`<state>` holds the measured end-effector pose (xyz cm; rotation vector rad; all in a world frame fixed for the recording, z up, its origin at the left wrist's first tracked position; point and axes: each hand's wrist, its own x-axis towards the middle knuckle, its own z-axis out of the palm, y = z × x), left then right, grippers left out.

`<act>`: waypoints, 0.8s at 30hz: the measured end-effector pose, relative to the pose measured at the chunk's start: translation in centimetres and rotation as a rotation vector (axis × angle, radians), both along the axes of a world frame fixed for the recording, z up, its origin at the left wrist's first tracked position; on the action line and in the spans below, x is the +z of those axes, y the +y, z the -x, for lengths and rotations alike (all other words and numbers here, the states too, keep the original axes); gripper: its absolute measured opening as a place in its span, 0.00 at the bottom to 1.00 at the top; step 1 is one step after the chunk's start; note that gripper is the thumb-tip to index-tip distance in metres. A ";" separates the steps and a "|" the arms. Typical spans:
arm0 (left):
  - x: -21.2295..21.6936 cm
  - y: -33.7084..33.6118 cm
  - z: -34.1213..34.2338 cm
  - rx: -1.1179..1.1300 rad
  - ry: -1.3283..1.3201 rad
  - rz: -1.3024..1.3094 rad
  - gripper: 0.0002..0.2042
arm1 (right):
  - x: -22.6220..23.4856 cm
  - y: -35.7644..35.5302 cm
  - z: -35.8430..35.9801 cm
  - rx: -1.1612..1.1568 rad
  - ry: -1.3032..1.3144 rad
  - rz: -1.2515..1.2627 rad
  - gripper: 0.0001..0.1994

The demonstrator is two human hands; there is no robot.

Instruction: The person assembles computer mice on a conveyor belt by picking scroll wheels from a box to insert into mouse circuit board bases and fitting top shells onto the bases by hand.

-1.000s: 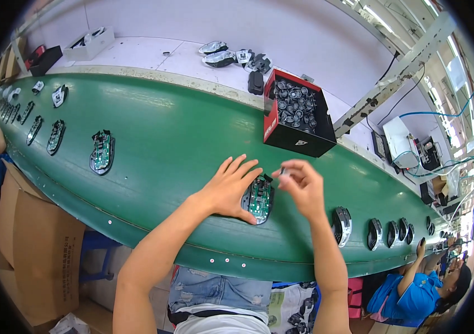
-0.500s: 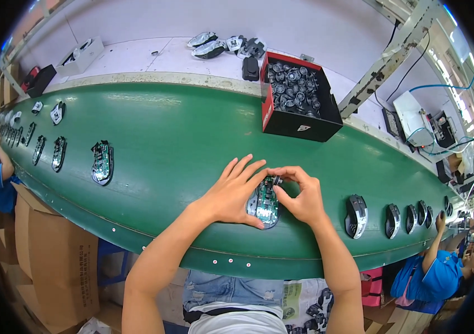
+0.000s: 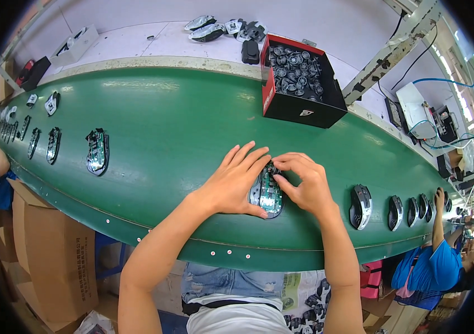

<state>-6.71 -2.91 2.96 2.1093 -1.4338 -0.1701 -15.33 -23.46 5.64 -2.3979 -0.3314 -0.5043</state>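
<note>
On the green belt in front of me lies an open computer mouse base with a green circuit board showing. My left hand holds it from the left, thumb at the near end and fingers stretched along the far side. At its far end, my right hand pinches a small dark scroll wheel between thumb and fingers. Those fingertips mostly cover the wheel, so I cannot tell how it sits in the base.
Beyond my hands, a black and red box holds many scroll wheels. More open mouse bases lie left on the belt; closed mice line its right. Co-workers in blue sit at both sides. A carton stands lower left.
My right fingers have closed in over the wheel at the base's far end, hiding more of it. The whole view has shifted slightly; my left hand keeps its hold.
</note>
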 end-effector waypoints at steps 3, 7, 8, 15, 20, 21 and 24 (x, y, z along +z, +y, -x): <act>-0.1 -0.1 0.1 0.001 -0.002 0.011 0.56 | 0.5 0.0 0.0 0.007 0.036 -0.011 0.13; -0.2 -0.4 0.2 0.002 -0.013 0.020 0.56 | 0.8 -0.9 0.0 0.035 0.077 0.044 0.11; -0.3 -0.3 0.2 0.005 -0.009 0.019 0.56 | 0.9 -0.9 -0.1 0.037 0.080 0.043 0.11; -0.4 -0.6 0.4 -0.001 -0.032 0.021 0.56 | 1.3 0.1 0.7 -0.065 0.072 0.215 0.10; -0.3 -0.5 0.6 -0.004 -0.047 0.012 0.56 | 0.8 -0.2 0.9 -0.068 0.074 0.188 0.12; -0.2 -0.6 0.7 -0.004 -0.048 -0.005 0.56 | 0.4 0.0 1.1 -0.101 0.083 0.128 0.14; -0.1 -0.8 0.8 -0.015 -0.064 -0.029 0.56 | -1.3 -0.8 1.4 -0.114 0.062 -0.014 0.16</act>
